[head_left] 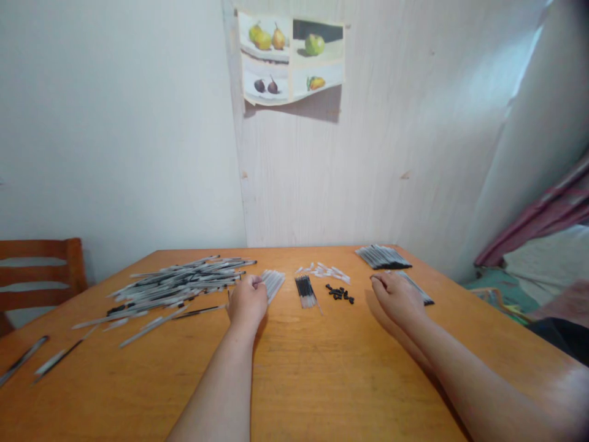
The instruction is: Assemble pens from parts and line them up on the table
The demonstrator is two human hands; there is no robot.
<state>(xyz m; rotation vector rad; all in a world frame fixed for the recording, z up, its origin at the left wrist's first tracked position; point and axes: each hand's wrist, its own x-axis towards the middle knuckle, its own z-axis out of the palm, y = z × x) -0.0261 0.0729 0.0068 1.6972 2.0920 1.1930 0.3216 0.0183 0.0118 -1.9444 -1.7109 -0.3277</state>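
My left hand (248,299) is closed at the near left edge of a row of clear pen barrels (275,282); its fingertips are hidden, so I cannot tell what they grip. To its right lies a bundle of ink refills (304,291), dark at the far end and pale at the near end. My right hand (399,294) is closed, thumb and forefinger pinched together, right of the small black pen parts (339,293). Whatever is in that pinch is too small to make out. Partly behind this hand lie a few pens (416,287) with black ends.
A large heap of loose pens (184,279) spreads over the left of the wooden table (304,380). Small white pieces (324,271) lie behind the black parts. A neat stack of pens (383,256) lies at the back right. A chair (41,248) stands at left.
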